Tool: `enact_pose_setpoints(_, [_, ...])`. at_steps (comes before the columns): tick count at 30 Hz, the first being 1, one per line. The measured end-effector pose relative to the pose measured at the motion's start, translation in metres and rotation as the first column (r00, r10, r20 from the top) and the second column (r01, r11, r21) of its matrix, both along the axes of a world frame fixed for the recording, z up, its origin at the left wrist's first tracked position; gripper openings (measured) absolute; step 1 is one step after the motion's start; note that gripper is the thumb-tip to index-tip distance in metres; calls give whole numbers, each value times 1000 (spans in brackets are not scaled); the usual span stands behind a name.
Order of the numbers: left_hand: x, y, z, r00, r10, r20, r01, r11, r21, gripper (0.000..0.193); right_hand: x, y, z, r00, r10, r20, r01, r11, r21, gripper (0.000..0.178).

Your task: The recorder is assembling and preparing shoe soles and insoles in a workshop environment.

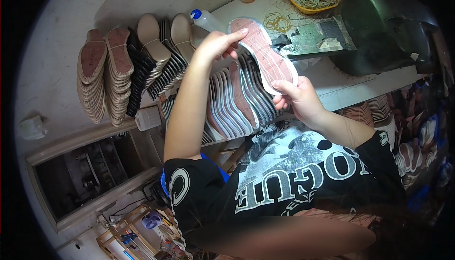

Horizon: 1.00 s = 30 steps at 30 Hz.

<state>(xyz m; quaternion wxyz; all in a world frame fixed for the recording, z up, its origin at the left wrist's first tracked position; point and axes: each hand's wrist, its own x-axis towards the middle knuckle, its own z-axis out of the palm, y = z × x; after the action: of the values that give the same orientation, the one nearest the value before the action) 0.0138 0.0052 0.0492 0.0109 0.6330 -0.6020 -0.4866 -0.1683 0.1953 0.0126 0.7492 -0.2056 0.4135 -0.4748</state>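
Two hands, one insole, a thumb at each end

Left hand pinches the upper part of a shoe insole, thumb laid on its face near the edge, other fingers loosely curled below. Right hand grips the lower end: thumb on top, fingers bent underneath. Fingertip contact behind the piece hidden.

Position: raised over the near edge of the worktable, above a row of upright soles. Its right edge lies right at a small black fitting on the green machine plate; touching or merely overlapping in this view, cannot tell.

Handling, by judgement: light, thin, easily carried in fingertips. Holds its outline between the two grips, so probably fairly stiff with some flex along the length. Face seems matt, not slippery. Not brittle-looking; the pale rim is likely the softer part, apt to crease if squeezed. Best hold: both ends, thumb over and fingers under, leaving the narrowed waist free.

Looks: long, rounded at both ends, drawn in at the middle. Dusty pink face, finely lined, with pale curving lines running lengthwise and small dark print. Whitish border all round. Underside not visible.
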Motion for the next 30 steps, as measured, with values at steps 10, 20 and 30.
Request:
enact_pose_setpoints(10, [-35, -44, 13, 454, -891, 8, 829, 418, -371, 48, 19, -31, -6, 991, -128, 33, 128, 992, 6, 29])
enact_pose_setpoints(20, [-32, -31, 23, 545, -838, 24, 822, 529, -210, 34, 17, -38, 5, 995, -97, -34, 99, 992, 76, 36])
enact_pose_setpoints(30, [-20, -13, 26, 692, -718, -76, 709, 695, -122, 31, 11, -43, 17, 997, -73, 16, 71, 994, 79, 34])
